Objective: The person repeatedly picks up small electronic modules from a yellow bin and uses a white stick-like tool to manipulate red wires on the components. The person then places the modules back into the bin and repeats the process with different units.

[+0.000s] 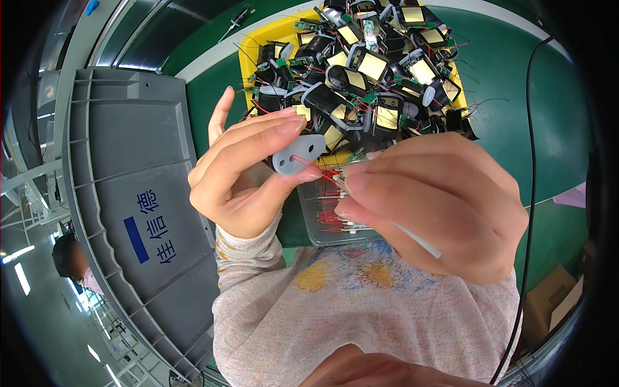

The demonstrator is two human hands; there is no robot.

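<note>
My left hand is closed in a pinch around a small grey oval plastic cap with several holes in its face. Thin red wires run from one of these holes to the fingertips of my right hand. That hand is closed on the wires, with a small silvery piece showing at the fingertips. A narrow pale strip sticks out below its fingers; its kind cannot be made out. Beneath both hands, a clear tray holds many red wires with white ends, partly hidden by my right hand.
Beyond my hands, a yellow bin is heaped with black housings trailing wires and small green boards. A large grey crate stands left. A black cable crosses the green table at right. Cardboard boxes sit lower right.
</note>
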